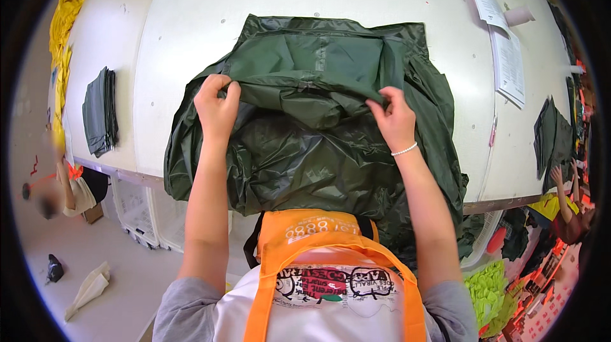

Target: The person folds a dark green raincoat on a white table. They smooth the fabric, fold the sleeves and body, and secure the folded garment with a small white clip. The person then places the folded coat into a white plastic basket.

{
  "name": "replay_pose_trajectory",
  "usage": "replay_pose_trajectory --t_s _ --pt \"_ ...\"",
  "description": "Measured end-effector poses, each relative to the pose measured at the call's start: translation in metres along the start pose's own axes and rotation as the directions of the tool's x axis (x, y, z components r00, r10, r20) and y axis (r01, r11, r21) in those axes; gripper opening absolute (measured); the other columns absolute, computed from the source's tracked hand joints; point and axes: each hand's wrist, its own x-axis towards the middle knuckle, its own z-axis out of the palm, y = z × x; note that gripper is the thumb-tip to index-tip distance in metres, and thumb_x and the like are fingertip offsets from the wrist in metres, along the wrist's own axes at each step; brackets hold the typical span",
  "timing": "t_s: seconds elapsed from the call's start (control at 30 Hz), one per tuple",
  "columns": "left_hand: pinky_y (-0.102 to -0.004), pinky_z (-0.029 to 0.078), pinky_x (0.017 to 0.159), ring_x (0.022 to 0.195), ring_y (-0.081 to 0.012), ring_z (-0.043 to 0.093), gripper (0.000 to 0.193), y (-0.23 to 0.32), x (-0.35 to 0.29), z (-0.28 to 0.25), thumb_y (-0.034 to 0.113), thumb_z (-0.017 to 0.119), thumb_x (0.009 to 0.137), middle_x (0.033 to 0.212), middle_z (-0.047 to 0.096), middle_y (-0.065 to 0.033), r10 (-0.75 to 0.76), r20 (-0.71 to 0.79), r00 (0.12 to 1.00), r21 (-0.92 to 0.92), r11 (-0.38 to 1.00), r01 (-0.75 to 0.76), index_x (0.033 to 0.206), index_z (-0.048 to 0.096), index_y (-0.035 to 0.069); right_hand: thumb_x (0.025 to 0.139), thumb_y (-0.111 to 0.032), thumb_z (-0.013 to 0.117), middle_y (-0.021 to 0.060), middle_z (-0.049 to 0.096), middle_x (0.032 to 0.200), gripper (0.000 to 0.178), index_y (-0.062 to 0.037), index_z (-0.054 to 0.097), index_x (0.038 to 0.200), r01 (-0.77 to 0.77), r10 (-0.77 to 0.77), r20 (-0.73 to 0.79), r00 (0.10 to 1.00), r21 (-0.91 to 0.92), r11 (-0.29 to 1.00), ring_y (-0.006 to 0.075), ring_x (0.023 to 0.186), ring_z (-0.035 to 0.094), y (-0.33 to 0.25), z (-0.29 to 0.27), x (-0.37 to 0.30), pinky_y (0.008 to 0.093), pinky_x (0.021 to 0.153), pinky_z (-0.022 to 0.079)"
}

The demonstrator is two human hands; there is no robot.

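Observation:
A large piece of dark green, shiny waterproof fabric [305,157] lies rumpled on the white table in front of me, its near part hanging over the edge toward my orange apron. Between my hands a flap of it is lifted, with a smoother green layer behind. My left hand [217,105] pinches the flap at its left end, thumb and fingers closed on the cloth. At the right end my right hand [396,118], a beaded bracelet on its wrist, pinches the same flap. The underside of the fold is hidden.
A dark green folded stack [98,111] sits at the left; another dark stack [552,135] lies far right. Printed sheets [509,65], a pale roll [519,16] and a pen [493,130] are on the right. Plastic crates [137,208] stand below. Other people work on both sides.

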Motion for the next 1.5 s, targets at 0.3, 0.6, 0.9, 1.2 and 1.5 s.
replay_pose_trajectory --t_s 0.3,0.6,0.9,1.2,1.5 --pt "-0.0380 0.043 0.084 0.093 -0.0298 0.054 0.034 0.047 -0.068 0.053 0.001 0.070 0.069 0.101 0.057 -0.0134 0.344 -0.169 0.924 0.021 0.938 -0.346 0.099 0.056 0.006 0.080 0.004 0.062 0.0085 0.053 0.111 0.025 -0.0032 0.055 0.103 -0.120 0.129 -0.204 0.970 0.058 0.991 0.0132 0.061 0.051 0.023 -0.007 0.017 0.0238 0.060 0.046" --pt "-0.0400 0.045 0.090 0.108 -0.0331 0.053 0.033 0.031 -0.092 0.120 0.013 0.069 0.078 0.112 0.057 -0.0119 0.120 0.435 0.892 0.025 0.989 -0.145 0.108 0.060 0.002 0.088 -0.002 0.058 0.0088 0.057 0.085 0.004 0.0012 0.059 0.090 0.033 -0.031 -0.011 0.999 0.203 0.979 0.0134 0.071 0.056 0.003 -0.015 0.034 0.0263 0.060 0.045" --pt "-0.0339 0.040 0.083 0.097 -0.0195 0.059 0.029 0.059 -0.102 0.071 0.015 0.069 0.070 0.112 0.061 -0.0026 0.628 0.377 0.681 -0.074 0.753 -0.653 0.099 0.068 0.013 0.086 -0.011 0.053 0.0141 0.054 0.082 0.014 0.0013 0.053 0.079 -0.258 0.264 0.024 0.964 -0.148 0.955 0.0283 0.075 0.053 0.060 -0.079 0.087 0.0354 0.069 0.045" --pt "-0.0316 0.049 0.063 0.077 -0.0247 0.059 0.083 0.037 -0.043 0.043 0.029 0.078 0.072 0.122 0.054 -0.0132 0.068 0.044 0.997 0.054 0.996 -0.070 0.138 0.035 0.005 0.073 -0.029 0.072 0.0099 0.056 0.094 0.030 -0.0059 0.060 0.088 0.267 -0.182 0.480 0.858 -0.114 0.957 0.0270 0.089 0.052 -0.053 0.001 -0.035 0.0372 0.077 0.040" --pt "-0.0221 0.038 0.054 0.059 -0.0058 0.045 0.023 0.008 0.027 0.015 0.018 0.075 0.079 0.064 0.054 0.0001 -0.241 0.293 0.925 -0.126 0.949 0.287 0.078 0.062 -0.001 0.076 -0.010 0.067 0.0050 0.060 0.093 0.019 -0.0060 0.062 0.093 0.292 -0.267 0.342 0.901 -0.025 0.956 0.0238 0.093 0.056 -0.061 0.002 -0.058 0.0358 0.085 0.040"
